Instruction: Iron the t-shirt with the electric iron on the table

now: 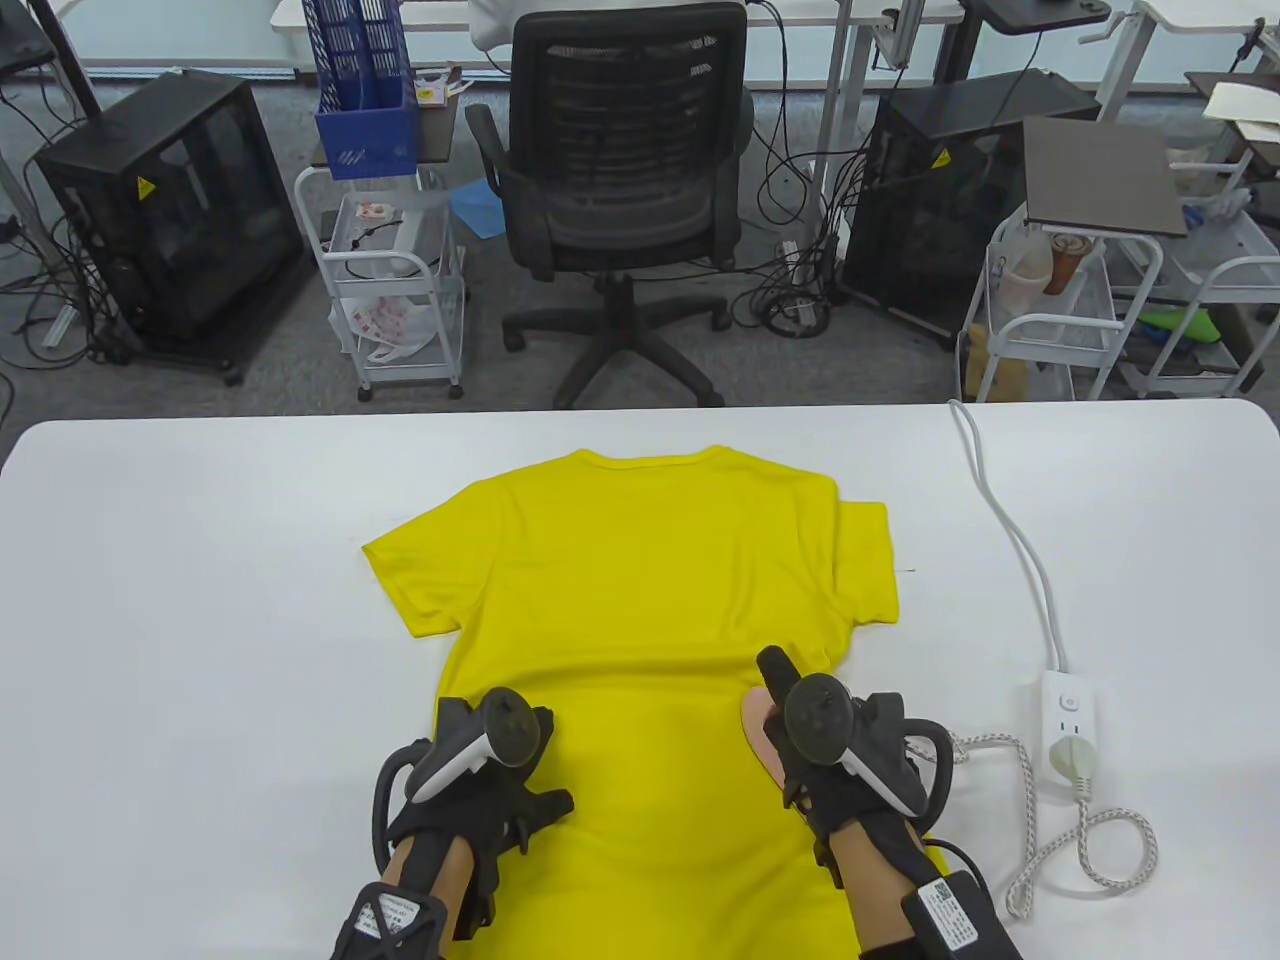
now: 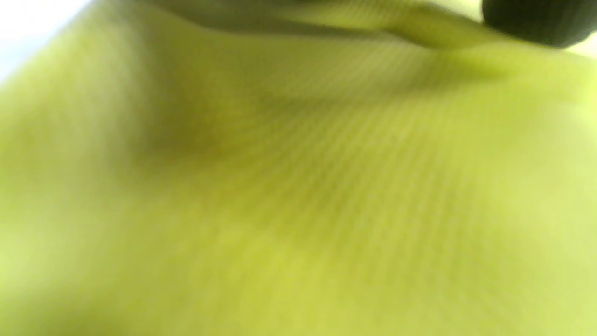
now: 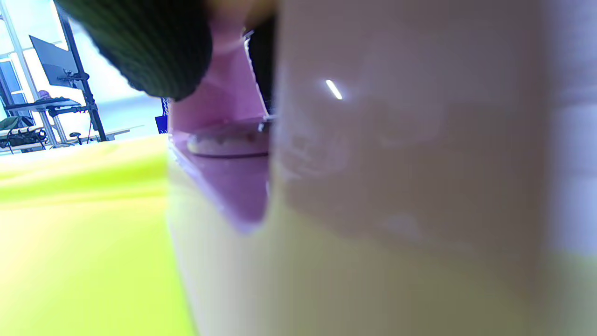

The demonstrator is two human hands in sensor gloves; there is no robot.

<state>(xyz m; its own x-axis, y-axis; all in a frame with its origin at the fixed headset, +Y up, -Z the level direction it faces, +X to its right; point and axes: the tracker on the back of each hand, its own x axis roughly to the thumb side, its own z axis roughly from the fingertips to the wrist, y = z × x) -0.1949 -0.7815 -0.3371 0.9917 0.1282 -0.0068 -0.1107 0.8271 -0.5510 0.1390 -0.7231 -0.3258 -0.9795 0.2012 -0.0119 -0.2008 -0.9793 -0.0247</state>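
The yellow t-shirt [image 1: 640,600] lies flat on the white table [image 1: 180,600], collar at the far side, hem at the near edge. The right hand [image 1: 850,760] grips the pink iron [image 1: 762,725], which rests on the near right part of the shirt. The left hand [image 1: 480,790] rests on the cloth at the near left, apparently pinning it; its finger spread cannot be told. Judged step: pressing the lower body. The next move calls for a steady glide toward the far side, with the cord [image 1: 1040,830] kept off the fabric.

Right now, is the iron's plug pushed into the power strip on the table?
Yes, the white plug sits in the power strip at the table's right side, with its braided cord looping beside it.
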